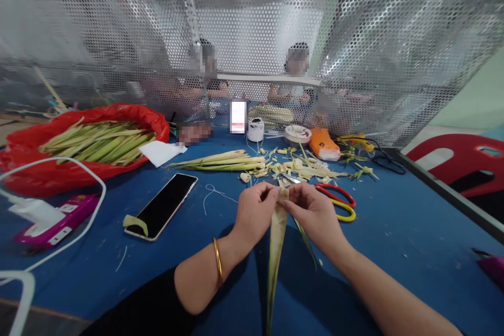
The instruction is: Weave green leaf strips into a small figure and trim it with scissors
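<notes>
A long green-yellow leaf (276, 241) hangs down toward me, its wide end pinched between both hands. My left hand (256, 210), with a gold bangle at the wrist, has thumb and fingers closed on the leaf's upper left edge. My right hand (315, 213) pinches the same end from the right; a thin green strip trails below it. Scissors with red and yellow handles (346, 202) lie just beyond my right hand, their blades partly hidden. Leaf scraps (305, 168) and a bundle of trimmed leaves (220, 161) lie on the blue table behind my hands.
A red bag (82, 170) of leaves, a purple power strip (65, 223) with white cables and a black phone (163, 205) are at left. White thread (255, 130), a round container (297, 135) and an orange packet (324, 144) stand behind. People sit beyond the perforated metal screen (260, 26).
</notes>
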